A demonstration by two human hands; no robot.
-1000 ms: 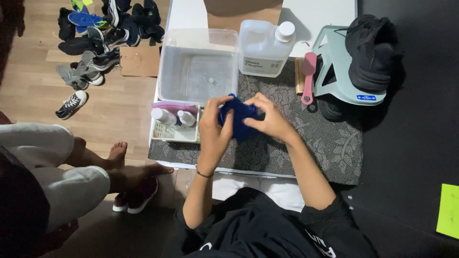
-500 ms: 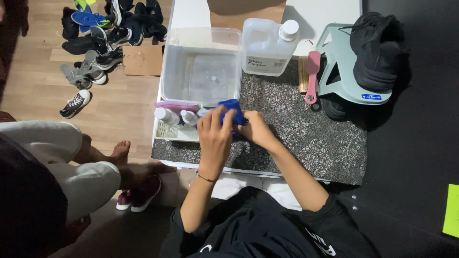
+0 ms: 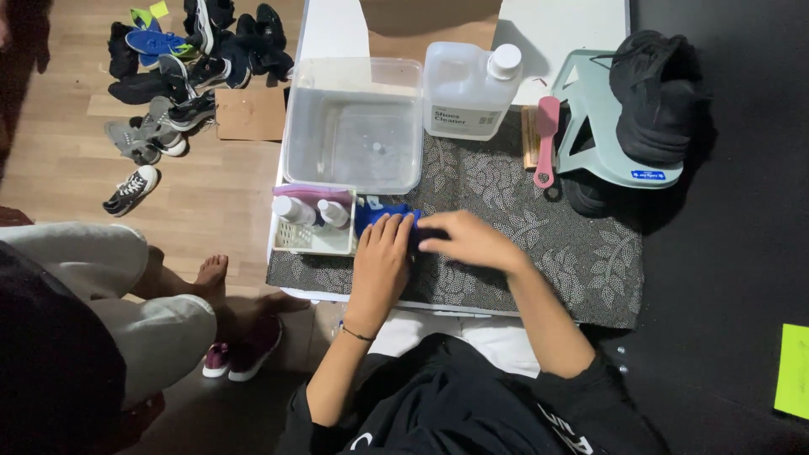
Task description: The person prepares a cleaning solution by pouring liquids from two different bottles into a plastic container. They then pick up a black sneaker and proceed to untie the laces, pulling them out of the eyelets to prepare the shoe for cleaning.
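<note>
Under our left hand and right hand lies a soft, matt blue cloth. The mat looks like woven fabric with a leaf pattern. We see a clear, glossy plastic tub, a translucent plastic jug, a pink plastic brush and a smooth wood floor.

Floor: light wood planks on the left — a pile of shoes and a flat piece of cardboard lie there. White table at centre. Right side dark, with dim, even light.
</note>
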